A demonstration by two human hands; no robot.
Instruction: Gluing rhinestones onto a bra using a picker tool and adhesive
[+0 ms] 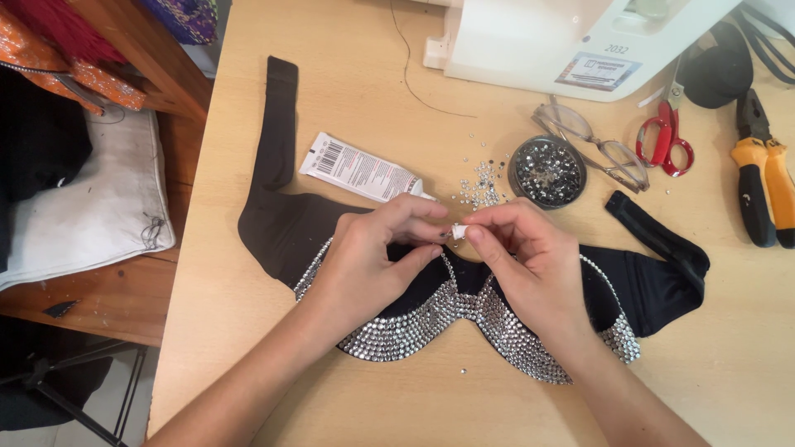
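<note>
Both hands meet over the black bra (281, 228), landmark for everything below. It lies flat on the table (248, 364), lower cup edges already paved with rows of rhinestones (431, 319), upper cups bare black.

Left hand (373, 265): fingers together, thumb and forefinger pinched at the small white piece (458, 233) just above the bra's centre. Looks like a tiny stone sits at those fingertips, too small to confirm. Right hand (530, 265): fingers closed on the same white piece from the other side. What that piece is exactly, cannot tell; reads like a small cap or applicator tip.

Supplies, all beyond the bra's top edge:
- glue tube (360, 170), lying on its side, nozzle toward the hands
- loose stones (480, 189), scattered just above the centre
- round dish (546, 170) full of stones, beside the loose ones
- glasses (592, 141), scissors (667, 136), pliers (762, 178) further off toward the bra's right strap
- sewing machine (571, 41) well beyond all of it

My read on doing this well:
- Keep the heel of each hand resting on the bra so the fingertips stay steady.
- Pick one stone at a time, flat side down.
- Minimal glue; excess will show on black fabric.
- Seat each stone touching its neighbours, continuing the existing row line so the grid stays even.
- Don't drag wrists over fresh rows near the lower edge.
- Stray stone on the table below the bra; sweep it up so it doesn't get under the fabric.
</note>
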